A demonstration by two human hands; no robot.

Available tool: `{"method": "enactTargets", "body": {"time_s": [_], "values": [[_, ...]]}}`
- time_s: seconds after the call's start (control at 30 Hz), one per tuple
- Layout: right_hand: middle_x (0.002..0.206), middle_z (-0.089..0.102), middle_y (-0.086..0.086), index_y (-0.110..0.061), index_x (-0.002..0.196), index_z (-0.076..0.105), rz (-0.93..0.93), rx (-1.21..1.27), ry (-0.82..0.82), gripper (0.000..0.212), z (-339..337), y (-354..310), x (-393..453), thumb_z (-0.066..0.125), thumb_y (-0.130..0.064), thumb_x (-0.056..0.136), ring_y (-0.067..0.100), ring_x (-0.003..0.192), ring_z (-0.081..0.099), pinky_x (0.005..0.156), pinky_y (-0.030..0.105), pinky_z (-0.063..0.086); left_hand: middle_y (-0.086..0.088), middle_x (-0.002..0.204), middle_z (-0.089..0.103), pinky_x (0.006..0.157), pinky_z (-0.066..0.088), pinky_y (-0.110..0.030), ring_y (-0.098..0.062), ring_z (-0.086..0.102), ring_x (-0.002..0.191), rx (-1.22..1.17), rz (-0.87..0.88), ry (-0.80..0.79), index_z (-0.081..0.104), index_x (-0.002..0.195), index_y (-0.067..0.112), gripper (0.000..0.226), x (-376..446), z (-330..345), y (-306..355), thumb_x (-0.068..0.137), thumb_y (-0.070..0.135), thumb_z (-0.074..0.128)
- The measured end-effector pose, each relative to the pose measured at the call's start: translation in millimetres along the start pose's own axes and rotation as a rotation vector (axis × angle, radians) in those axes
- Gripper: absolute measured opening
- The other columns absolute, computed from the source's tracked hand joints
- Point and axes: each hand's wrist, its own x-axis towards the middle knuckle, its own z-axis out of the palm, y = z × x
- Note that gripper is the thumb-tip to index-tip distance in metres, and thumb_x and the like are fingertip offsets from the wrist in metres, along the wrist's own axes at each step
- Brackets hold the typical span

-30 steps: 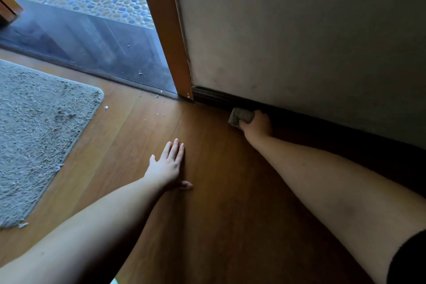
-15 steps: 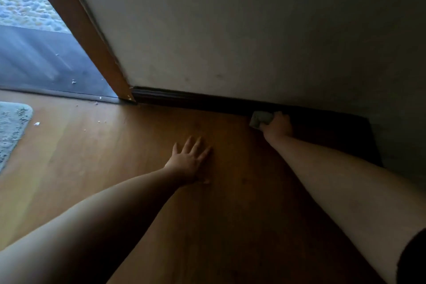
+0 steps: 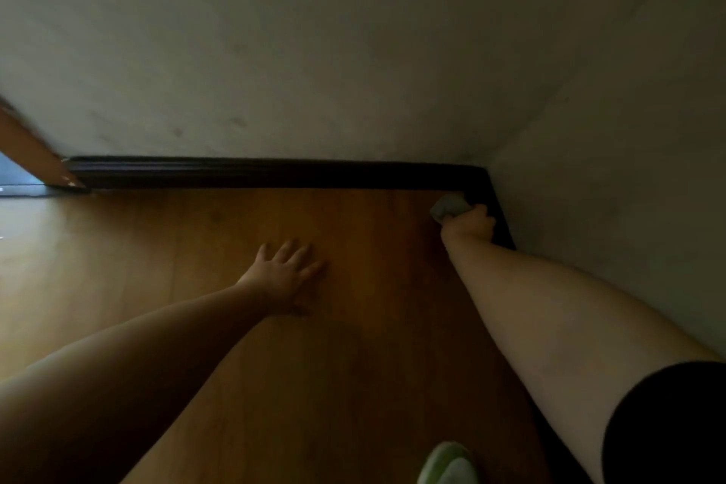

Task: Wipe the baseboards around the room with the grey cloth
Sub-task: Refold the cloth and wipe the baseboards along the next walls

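The right hand (image 3: 469, 223) grips the grey cloth (image 3: 448, 206), seemingly against the corner baseboard (image 3: 275, 171), while the left hand (image 3: 285, 273) lies spread flat on the floor (image 3: 353, 365).

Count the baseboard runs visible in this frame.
2: one baseboard along the far wall, one along the right wall, meeting at the corner; its lower stretch is hidden behind the arm.

The baseboard (image 3: 275, 172) runs along the foot of the far wall (image 3: 314, 51), from the door frame (image 3: 31, 153) at left to the corner at right. There the right hand (image 3: 469, 226) holds the cloth (image 3: 448, 207) against it. The left hand (image 3: 286, 273) lies flat on the floor (image 3: 176, 248), nearer and to the left.
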Motion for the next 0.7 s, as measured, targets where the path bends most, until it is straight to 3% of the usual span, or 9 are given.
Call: {"method": "enactTargets", "body": {"time_s": [0.3, 0.5, 0.7], "values": [[0.143, 0.037, 0.021, -0.011, 0.143, 0.038, -0.013, 0.072, 0.058, 0.055, -5, -5, 35, 0.059, -0.024, 0.094, 0.038, 0.128, 0.043, 0.103, 0.043, 0.038, -0.001, 0.160, -0.034, 0.116, 0.011, -0.064, -0.026, -0.020, 0.151, -0.083, -0.031, 0.034, -0.026, 0.152, 0.028, 0.127, 22, 1, 1, 0.075, 0.075, 0.063], [0.148, 0.033, 0.016, -0.018, 0.150, 0.033, -0.026, 0.145, 0.095, 0.059, -3, -6, 42, 0.056, -0.021, 0.097, 0.034, 0.133, 0.038, 0.109, 0.039, 0.032, -0.001, 0.162, -0.031, 0.116, 0.017, -0.064, -0.024, -0.018, 0.152, -0.071, -0.031, -0.033, -0.024, 0.154, 0.028, 0.130, 32, -2, 4, 0.073, 0.072, 0.068], [0.145, 0.042, 0.017, -0.014, 0.146, 0.041, -0.079, 0.196, 0.106, 0.053, -3, -17, 61, 0.057, -0.021, 0.096, 0.033, 0.132, 0.043, 0.110, 0.039, 0.034, 0.002, 0.161, -0.032, 0.115, 0.015, -0.069, -0.025, -0.021, 0.151, -0.109, -0.031, -0.053, -0.024, 0.154, 0.030, 0.136, 38, 1, 3, 0.067, 0.072, 0.072]]}}
